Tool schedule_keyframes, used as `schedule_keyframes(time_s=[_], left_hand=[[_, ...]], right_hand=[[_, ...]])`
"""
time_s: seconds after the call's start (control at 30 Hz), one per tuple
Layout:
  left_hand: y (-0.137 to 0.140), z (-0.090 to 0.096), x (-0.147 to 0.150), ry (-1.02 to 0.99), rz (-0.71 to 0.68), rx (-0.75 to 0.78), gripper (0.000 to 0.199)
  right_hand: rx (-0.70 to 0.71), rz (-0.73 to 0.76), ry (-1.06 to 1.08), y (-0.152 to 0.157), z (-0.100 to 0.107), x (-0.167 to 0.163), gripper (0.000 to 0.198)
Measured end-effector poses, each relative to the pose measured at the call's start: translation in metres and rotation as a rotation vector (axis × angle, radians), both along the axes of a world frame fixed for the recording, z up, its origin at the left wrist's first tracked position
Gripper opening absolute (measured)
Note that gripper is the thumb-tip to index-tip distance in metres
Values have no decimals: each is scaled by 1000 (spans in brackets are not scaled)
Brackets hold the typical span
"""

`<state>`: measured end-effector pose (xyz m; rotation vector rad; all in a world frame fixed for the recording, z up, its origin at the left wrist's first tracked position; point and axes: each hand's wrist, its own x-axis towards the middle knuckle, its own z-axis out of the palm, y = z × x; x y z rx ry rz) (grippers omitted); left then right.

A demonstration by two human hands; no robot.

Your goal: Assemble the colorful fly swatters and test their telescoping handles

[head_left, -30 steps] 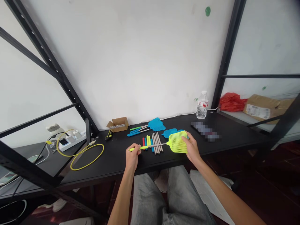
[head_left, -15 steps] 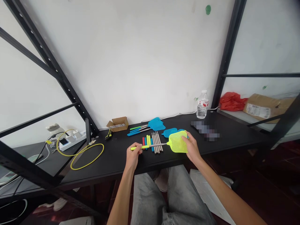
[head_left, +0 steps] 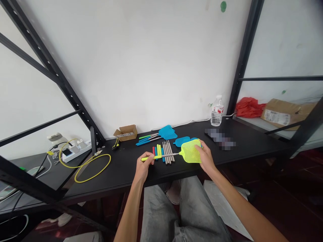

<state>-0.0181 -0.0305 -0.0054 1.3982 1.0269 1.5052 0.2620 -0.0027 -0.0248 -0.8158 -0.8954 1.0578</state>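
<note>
Both hands (head_left: 143, 164) (head_left: 207, 157) hold a yellow swatter (head_left: 191, 152) across grey rods (head_left: 167, 147), seemingly just above them.

It's a workshop corner, by the looks: black worktop (head_left: 121, 171), perforated framing (head_left: 47, 62), grey rods (head_left: 168, 152) laid in a row, loaded power strip (head_left: 73, 156), white wall (head_left: 151, 60) behind.

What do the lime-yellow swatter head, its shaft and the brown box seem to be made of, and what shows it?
Swatter head: probably plastic, brightly coloured, thin, patterned with small holes. Shaft: likely metal, grey with slight sheen. Brown box: cardboard by its look, dull, with folded flaps.
</note>
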Motion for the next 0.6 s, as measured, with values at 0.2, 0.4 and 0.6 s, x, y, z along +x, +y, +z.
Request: schedule_keyframes(time_s=[0.2,0.4,0.6], left_hand=[[-1,3,3,48,-21,-12,26],[0,3,6,94,-50,-30,26],[0,5,7,146,-57,-21,25]], right_hand=[[-14,15,29,-1,3,0,43],[-12,14,49,-1,5,0,41],[-20,19,60,-1,5,1,41]])
